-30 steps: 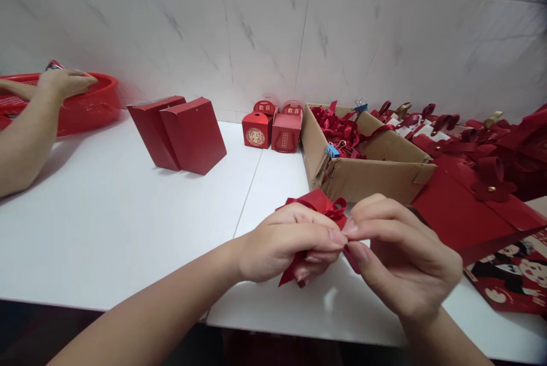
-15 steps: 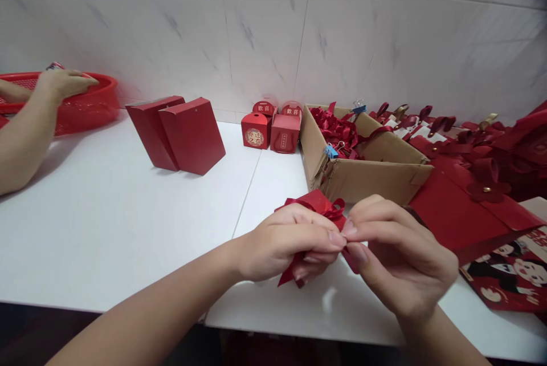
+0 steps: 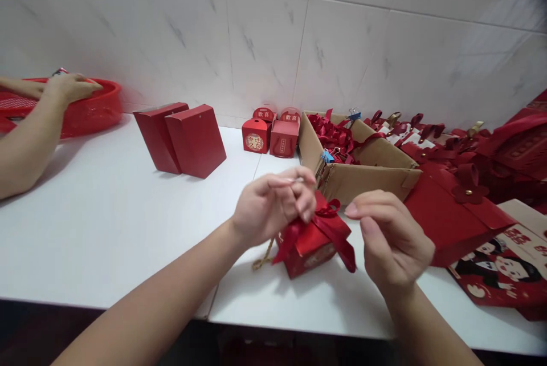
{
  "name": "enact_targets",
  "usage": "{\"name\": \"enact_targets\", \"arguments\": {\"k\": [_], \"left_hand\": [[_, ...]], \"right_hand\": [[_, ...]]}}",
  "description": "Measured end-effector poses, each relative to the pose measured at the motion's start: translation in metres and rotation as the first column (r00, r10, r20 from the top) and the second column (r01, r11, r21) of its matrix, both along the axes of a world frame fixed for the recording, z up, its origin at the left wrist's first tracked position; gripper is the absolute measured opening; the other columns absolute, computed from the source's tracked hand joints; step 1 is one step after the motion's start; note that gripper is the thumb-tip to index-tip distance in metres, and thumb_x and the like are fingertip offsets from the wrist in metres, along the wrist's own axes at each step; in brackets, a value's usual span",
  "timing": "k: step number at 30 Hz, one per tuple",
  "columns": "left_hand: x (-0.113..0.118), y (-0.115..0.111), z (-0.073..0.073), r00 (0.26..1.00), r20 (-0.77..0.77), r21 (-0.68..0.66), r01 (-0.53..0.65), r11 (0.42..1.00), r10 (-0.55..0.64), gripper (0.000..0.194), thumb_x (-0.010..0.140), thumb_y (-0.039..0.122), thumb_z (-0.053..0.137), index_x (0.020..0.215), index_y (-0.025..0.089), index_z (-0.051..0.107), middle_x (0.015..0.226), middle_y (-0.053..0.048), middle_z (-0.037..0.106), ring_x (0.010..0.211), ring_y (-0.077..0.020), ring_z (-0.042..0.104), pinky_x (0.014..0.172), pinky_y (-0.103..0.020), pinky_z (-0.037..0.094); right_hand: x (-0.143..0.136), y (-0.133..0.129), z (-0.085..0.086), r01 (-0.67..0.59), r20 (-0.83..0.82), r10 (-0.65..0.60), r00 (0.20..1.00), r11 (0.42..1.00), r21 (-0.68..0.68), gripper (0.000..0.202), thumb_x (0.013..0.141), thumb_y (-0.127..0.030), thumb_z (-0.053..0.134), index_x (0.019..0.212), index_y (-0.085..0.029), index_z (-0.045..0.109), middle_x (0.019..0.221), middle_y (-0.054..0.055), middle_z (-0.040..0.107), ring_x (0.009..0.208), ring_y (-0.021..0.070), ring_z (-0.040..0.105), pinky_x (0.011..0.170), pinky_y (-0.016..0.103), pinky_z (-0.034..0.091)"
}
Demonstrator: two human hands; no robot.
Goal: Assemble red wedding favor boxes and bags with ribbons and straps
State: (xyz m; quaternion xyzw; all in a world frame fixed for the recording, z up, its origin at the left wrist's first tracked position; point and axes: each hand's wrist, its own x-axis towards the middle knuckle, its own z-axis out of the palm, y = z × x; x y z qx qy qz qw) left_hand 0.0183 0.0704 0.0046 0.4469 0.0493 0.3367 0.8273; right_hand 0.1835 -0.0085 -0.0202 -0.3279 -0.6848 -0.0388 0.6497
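Observation:
A small red box (image 3: 311, 246) with a dark red ribbon bow (image 3: 328, 209) on top sits on the white table, a twisted cord at its left side. Above the box's left part is my left hand (image 3: 276, 206), fingers curled, with a small pale thing, too small to name, at the thumb and forefinger. My right hand (image 3: 391, 240) is raised just right of the box; its thumb and forefinger are close, with a narrow gap and nothing seen between them.
Behind the box stands an open cardboard carton (image 3: 367, 183) of red ribbons. Two small gift boxes (image 3: 270, 137) and two tall red boxes (image 3: 196, 141) stand by the wall. Red bags (image 3: 453, 212) crowd the right. Another person's arms reach into a red basket (image 3: 94, 115) at left.
My hands have come apart from their shared pinch. My left hand has lifted up and left, my right hand sits slightly left, and the ribboned box now shows more.

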Motion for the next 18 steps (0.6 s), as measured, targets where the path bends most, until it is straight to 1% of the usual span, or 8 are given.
{"name": "enact_targets", "arguments": {"k": [2, 4, 6, 8, 11, 14, 16, 18], "left_hand": [[-0.003, 0.019, -0.003, 0.974, 0.097, -0.133, -0.189, 0.973, 0.202, 0.005, 0.068, 0.014, 0.045, 0.066, 0.015, 0.049, 0.056, -0.001, 0.044, 0.055, -0.0139, 0.045, 0.058, -0.026, 0.04], [-0.01, 0.041, -0.008, 0.912, 0.153, -0.247, -0.338, 0.908, 0.381, 0.01, 0.065, 0.012, 0.044, 0.058, 0.017, 0.038, 0.054, 0.0, 0.037, 0.053, -0.0126, 0.041, 0.054, -0.025, 0.039], [-0.018, 0.061, -0.017, 0.845, 0.132, -0.332, -0.455, 0.826, 0.518, 0.011, 0.064, 0.015, 0.043, 0.057, 0.018, 0.035, 0.054, 0.001, 0.034, 0.051, -0.0124, 0.039, 0.051, -0.024, 0.037], [-0.026, 0.077, -0.028, 0.775, 0.02, -0.394, -0.574, 0.718, 0.631, 0.011, 0.066, 0.017, 0.043, 0.057, 0.018, 0.036, 0.054, 0.001, 0.035, 0.05, -0.0121, 0.039, 0.048, -0.024, 0.036], [-0.035, 0.093, -0.046, 0.734, -0.096, -0.438, -0.638, 0.634, 0.672, 0.016, 0.071, 0.018, 0.043, 0.056, 0.017, 0.037, 0.053, 0.001, 0.034, 0.047, -0.011, 0.037, 0.043, -0.023, 0.031], [-0.041, 0.103, -0.059, 0.729, -0.206, -0.473, -0.659, 0.585, 0.653, 0.02, 0.083, 0.02, 0.043, 0.065, 0.014, 0.05, 0.059, -0.001, 0.044, 0.049, -0.011, 0.043, 0.044, -0.023, 0.036], [-0.042, 0.106, -0.064, 0.724, -0.254, -0.475, -0.67, 0.57, 0.641, 0.02, 0.09, 0.027, 0.046, 0.09, 0.011, 0.058, 0.081, -0.005, 0.058, 0.067, -0.0137, 0.056, 0.058, -0.028, 0.049], [-0.041, 0.106, -0.065, 0.719, -0.287, -0.46, -0.683, 0.567, 0.632, 0.029, 0.09, 0.032, 0.052, 0.112, 0.013, 0.055, 0.107, -0.008, 0.059, 0.09, -0.0184, 0.06, 0.076, -0.037, 0.053]], "right_hand": [[0.005, 0.006, -0.003, 0.035, -0.02, -0.036, 0.999, 0.997, -0.073, 0.015, 0.084, -0.012, 0.052, 0.084, -0.018, 0.066, 0.078, 0.004, 0.06, 0.075, 0.0171, 0.056, 0.066, 0.031, 0.044], [0.01, 0.015, -0.006, 0.019, -0.031, -0.024, 0.999, 0.989, -0.146, 0.016, 0.087, -0.02, 0.051, 0.082, -0.018, 0.066, 0.079, 0.004, 0.058, 0.075, 0.0168, 0.055, 0.066, 0.031, 0.043], [0.016, 0.025, -0.011, -0.035, -0.037, 0.028, 0.999, 0.977, -0.213, 0.018, 0.088, -0.028, 0.051, 0.084, -0.017, 0.066, 0.081, 0.004, 0.057, 0.076, 0.0166, 0.053, 0.068, 0.031, 0.043], [0.019, 0.032, -0.016, -0.094, -0.025, 0.091, 0.996, 0.953, -0.287, 0.02, 0.087, -0.033, 0.054, 0.087, -0.017, 0.065, 0.086, 0.004, 0.056, 0.076, 0.0159, 0.052, 0.07, 0.031, 0.043], [0.017, 0.033, -0.026, -0.142, -0.057, 0.13, 0.99, 0.924, -0.355, 0.022, 0.085, -0.038, 0.057, 0.088, -0.017, 0.064, 0.089, 0.005, 0.055, 0.079, 0.0157, 0.053, 0.072, 0.03, 0.044], [0.008, 0.019, -0.041, -0.177, -0.133, 0.132, 0.982, 0.884, -0.432, 0.033, 0.08, -0.043, 0.063, 0.103, -0.021, 0.059, 0.11, 0.008, 0.051, 0.101, 0.0205, 0.053, 0.08, 0.032, 0.047], [-0.001, 0.008, -0.052, -0.167, -0.112, 0.125, 0.986, 0.803, -0.572, 0.069, 0.071, -0.044, 0.072, 0.13, -0.026, 0.041, 0.136, 0.012, 0.036, 0.124, 0.0255, 0.041, 0.093, 0.038, 0.044], [-0.01, 0.0, -0.061, -0.085, -0.029, 0.091, 0.995, 0.7, -0.709, 0.106, 0.063, -0.041, 0.079, 0.144, -0.029, 0.012, 0.149, 0.014, 0.016, 0.137, 0.028, 0.022, 0.107, 0.046, 0.031]]}}
